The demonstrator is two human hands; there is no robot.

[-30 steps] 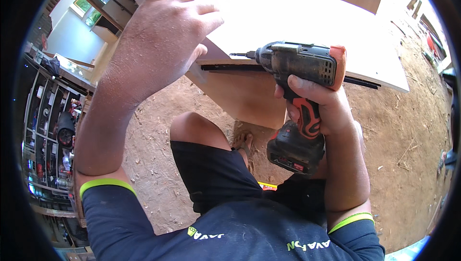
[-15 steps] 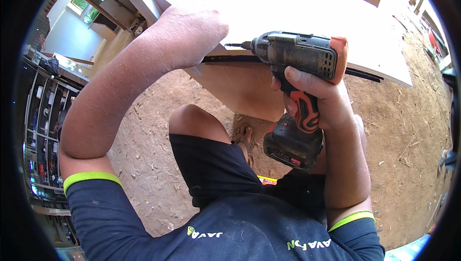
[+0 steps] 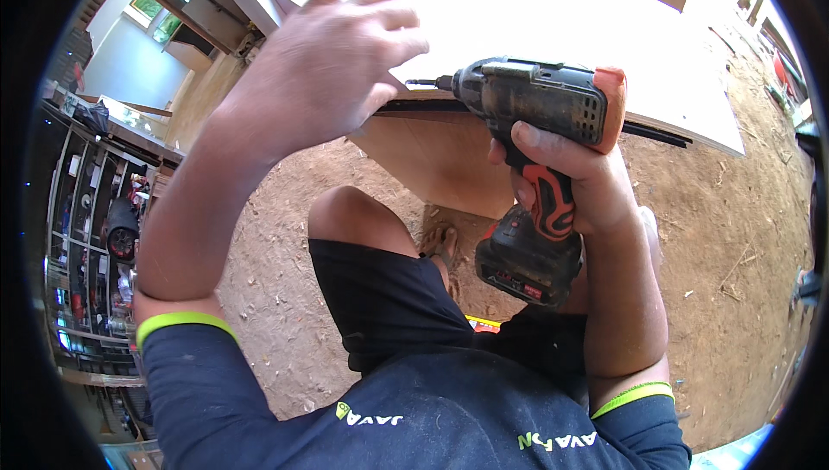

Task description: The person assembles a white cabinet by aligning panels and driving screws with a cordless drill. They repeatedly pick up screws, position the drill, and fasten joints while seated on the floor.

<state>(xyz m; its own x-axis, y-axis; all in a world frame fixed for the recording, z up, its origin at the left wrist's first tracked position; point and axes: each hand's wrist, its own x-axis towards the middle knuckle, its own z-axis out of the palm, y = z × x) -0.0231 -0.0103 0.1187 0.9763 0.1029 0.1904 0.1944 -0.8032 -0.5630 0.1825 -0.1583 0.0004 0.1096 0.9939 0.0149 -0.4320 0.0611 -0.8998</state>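
My right grip clamps the drill. My left grip hangs near the white panel, loosely parted.

cordless driver was dusty, black and orange | bit pointed left | held by near edge of white panel

right hand: grips drill | left hand: near white panel

Navy short-sleeved fabric shirt, white-and-lime lettering; lime-green cuffs at 8 and 4 o'clock; black cloth shorts.
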